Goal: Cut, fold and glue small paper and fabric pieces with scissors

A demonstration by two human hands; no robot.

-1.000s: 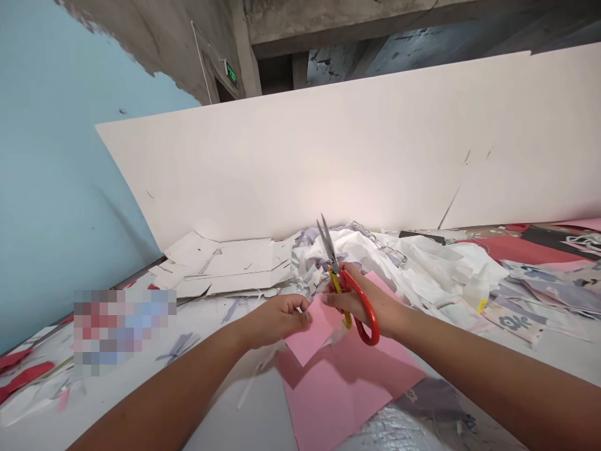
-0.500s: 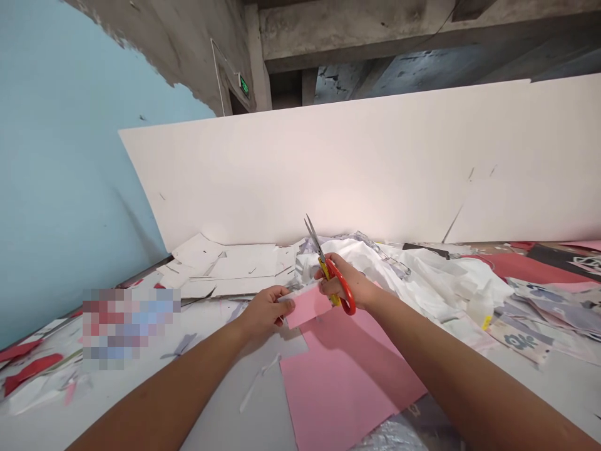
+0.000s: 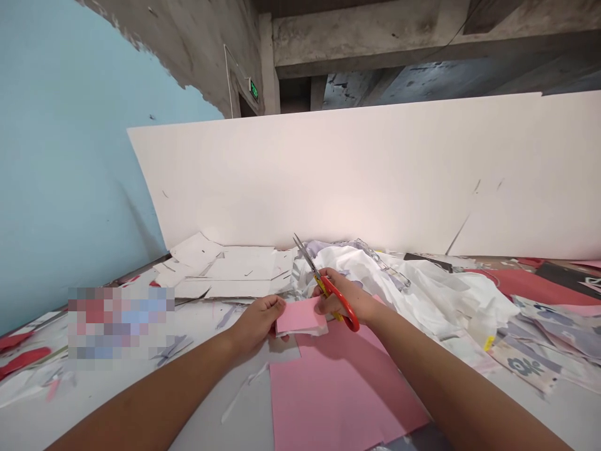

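A small pink paper piece (image 3: 300,315) is pinched at its left edge by my left hand (image 3: 263,319); a white layer shows along its lower edge. My right hand (image 3: 350,297) is closed round scissors (image 3: 339,300) with red and yellow handles, their blades pointing up and to the left, slightly apart at the tips. The thumb side of this hand also touches the right end of the small piece. Below both hands lies a larger pink sheet (image 3: 347,394) with a notch at its upper left.
White cardboard pieces (image 3: 241,269) lie at the back left. Crumpled white sheeting (image 3: 432,288) spreads behind and right of my right hand. Printed paper scraps (image 3: 528,366) and red sheets (image 3: 521,288) lie on the right. A tall white board (image 3: 352,181) stands behind the table.
The small pink piece has been turned more level, and its white lower edge now shows. My right hand with the scissors has tilted leftward. The view has shifted slightly.
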